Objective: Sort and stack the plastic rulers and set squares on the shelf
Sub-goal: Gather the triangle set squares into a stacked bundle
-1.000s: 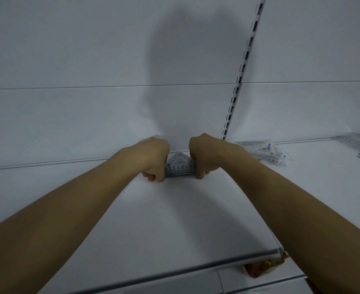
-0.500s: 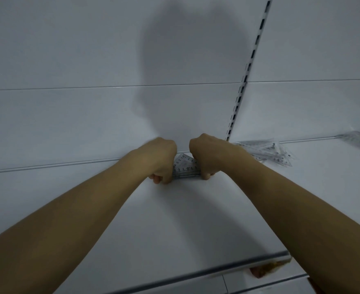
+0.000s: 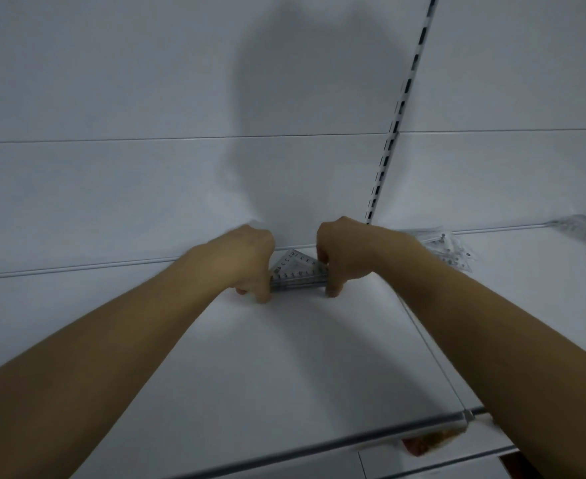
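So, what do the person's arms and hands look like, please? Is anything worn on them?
Both forearms are bare all the way to the picture's edge: no sleeves show. The left hand and the right hand have no gloves. No watch, bracelet or ring can be seen on the wrists or on the backs of the hands. The fingers are mostly hidden, so rings there cannot be excluded.

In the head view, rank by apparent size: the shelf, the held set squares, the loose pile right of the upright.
1. shelf, by far largest.
2. loose pile.
3. set squares, partly hidden by left hand and right hand; unsure against the pile.
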The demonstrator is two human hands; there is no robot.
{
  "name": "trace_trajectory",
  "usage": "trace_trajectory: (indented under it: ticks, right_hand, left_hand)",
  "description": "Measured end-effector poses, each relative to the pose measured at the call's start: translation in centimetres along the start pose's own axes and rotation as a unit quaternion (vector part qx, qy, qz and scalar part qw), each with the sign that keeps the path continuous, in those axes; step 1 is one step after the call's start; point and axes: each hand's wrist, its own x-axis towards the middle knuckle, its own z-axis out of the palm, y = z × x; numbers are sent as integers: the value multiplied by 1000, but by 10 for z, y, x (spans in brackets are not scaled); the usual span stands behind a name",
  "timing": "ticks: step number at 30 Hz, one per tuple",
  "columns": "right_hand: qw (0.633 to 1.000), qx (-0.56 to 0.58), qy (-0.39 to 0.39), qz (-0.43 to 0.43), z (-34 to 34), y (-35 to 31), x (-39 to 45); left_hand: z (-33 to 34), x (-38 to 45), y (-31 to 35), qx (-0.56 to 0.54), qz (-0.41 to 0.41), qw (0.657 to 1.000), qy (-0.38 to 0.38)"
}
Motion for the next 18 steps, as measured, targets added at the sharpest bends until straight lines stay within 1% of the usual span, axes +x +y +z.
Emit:
trace_trajectory:
  ticks: [4,7,9,12,16,18]
  right_hand:
    - [997,64,53,5,-7,57,-27]
    - [992,64,112,5,-8,102,-42]
    - [991,54,125,6,-6,126,-44]
    - [993,34,111,9,0,158,-45]
    - [999,-11,40,1,8,190,-42]
    - [999,4,50,-18,11,201,-40]
  left_hand:
    - [-3,-13,-11,-5,1,1000,22]
    - [-11,-19,-8,-7,17,998,65]
    - [-16,-16,4,-13,28,994,104]
    - [-16,-3,34,-50,35,986,153]
    - [-13,13,84,-96,47,974,199]
    - [-12,19,110,-124,56,963,234]
